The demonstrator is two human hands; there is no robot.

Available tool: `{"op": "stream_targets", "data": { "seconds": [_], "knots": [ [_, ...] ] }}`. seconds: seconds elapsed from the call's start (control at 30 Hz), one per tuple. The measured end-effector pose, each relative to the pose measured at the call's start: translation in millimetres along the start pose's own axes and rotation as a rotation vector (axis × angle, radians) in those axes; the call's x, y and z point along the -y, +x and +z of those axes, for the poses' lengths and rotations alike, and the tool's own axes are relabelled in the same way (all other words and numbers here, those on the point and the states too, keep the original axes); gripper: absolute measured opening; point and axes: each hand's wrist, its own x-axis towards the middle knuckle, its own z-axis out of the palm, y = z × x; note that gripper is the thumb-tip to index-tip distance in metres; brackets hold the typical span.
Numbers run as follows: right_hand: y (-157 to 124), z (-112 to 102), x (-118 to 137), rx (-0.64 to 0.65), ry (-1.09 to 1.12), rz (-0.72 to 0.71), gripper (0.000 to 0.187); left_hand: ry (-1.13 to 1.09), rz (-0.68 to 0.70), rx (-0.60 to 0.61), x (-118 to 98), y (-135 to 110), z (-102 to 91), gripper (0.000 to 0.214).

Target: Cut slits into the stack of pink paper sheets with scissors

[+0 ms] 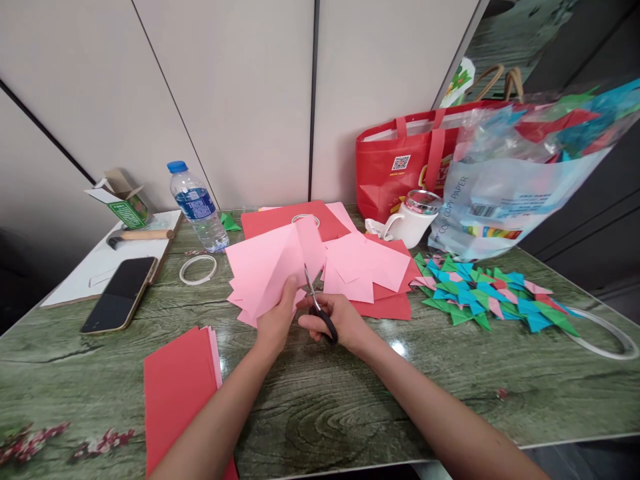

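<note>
My left hand (pixel 277 321) pinches the lower edge of a folded stack of pink paper (pixel 273 267), holding it raised above the green table (pixel 350 393). My right hand (pixel 336 320) grips black-handled scissors (pixel 317 303); their blades point up into the paper along its fold. More pink sheets (pixel 365 267) lie just right of the scissors on red sheets (pixel 387 303). A red stack (pixel 175 393) lies under my left forearm.
A phone (pixel 120 293), tape ring (pixel 198 269), water bottle (pixel 197 208), hammer (pixel 140 235) and small box (pixel 123 198) sit at the left. A white mug (pixel 413 219), red bag (pixel 405 163), plastic paper bag (pixel 505 193) and a pile of folded coloured triangles (pixel 493 293) occupy the right.
</note>
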Motion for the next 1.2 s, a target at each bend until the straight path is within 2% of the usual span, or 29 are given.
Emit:
{"op": "stream_targets", "data": {
  "seconds": [0.07,0.13,0.17,0.23,0.3,0.37,0.4,0.47,0.6,0.73,0.8,0.87,0.97,1.07,1.13,1.2],
  "knots": [
    [-2.0,1.3,0.5,0.062,-0.014,-0.024,0.032,0.044,0.031,-0.133,-4.1,6.1,-1.2,0.038],
    [-3.9,3.0,1.4,0.068,-0.018,-0.074,0.029,-0.008,0.156,-0.156,-7.2,12.3,-1.4,0.035],
    [-4.5,3.7,1.8,0.029,-0.012,-0.112,0.027,-0.051,0.211,-0.153,-8.2,15.1,-1.3,0.032],
    [-4.7,3.9,2.3,-0.163,0.007,-0.216,0.024,-0.132,0.255,-0.156,-9.7,19.7,-1.4,0.024],
    [-3.4,1.9,2.8,-0.456,0.012,-0.333,0.022,-0.19,0.243,-0.136,-11.5,22.6,-2.1,0.016],
    [-1.0,-2.0,3.9,-0.707,-0.01,-0.416,0.023,-0.244,0.21,-0.05,-14.3,23.6,-3.3,0.013],
    [0.4,-4.3,4.7,-0.786,-0.019,-0.44,0.024,-0.271,0.181,0.015,-16.1,23.4,-3.9,0.013],
    [2.9,-8.4,6.1,-0.851,-0.012,-0.474,0.025,-0.316,0.097,0.161,-19.6,22.0,-5.3,0.018],
    [6.0,-12.9,5.2,-0.803,-0.014,-0.467,0.024,-0.25,-0.062,0.445,-23.5,16.5,-9.0,0.027],
    [7.8,-13.8,-0.6,-0.651,0.028,-0.287,0.023,-0.194,-0.189,0.73,-25.3,12.3,-12.9,0.015],
    [8.6,-13.5,-2.1,-0.533,0.178,-0.188,0.027,-0.241,-0.248,0.846,-27.1,13.0,-14.1,0.023],
    [9.5,-13.3,-1.5,-0.456,0.37,-0.115,0.034,-0.34,-0.279,0.834,-28.9,15.8,-14.4,0.037],
    [11.6,-14.6,1.0,-0.362,0.664,-0.037,0.033,-0.432,-0.246,0.663,-28.8,20.3,-12.0,0.04],
    [15.0,-18.7,1.3,-0.373,0.923,0.032,0.02,-0.279,-0.03,0.536,-23.7,19.3,-4.5,0.034],
    [17.1,-21.8,0.2,-0.448,1.05,0.077,0.016,-0.109,0.152,0.53,-18.6,14.6,1.9,0.041],
    [18.3,-24.0,-0.5,-0.499,1.127,0.09,0.016,-0.034,0.195,0.5,-14.1,8.2,6.5,0.035]
  ]
}}
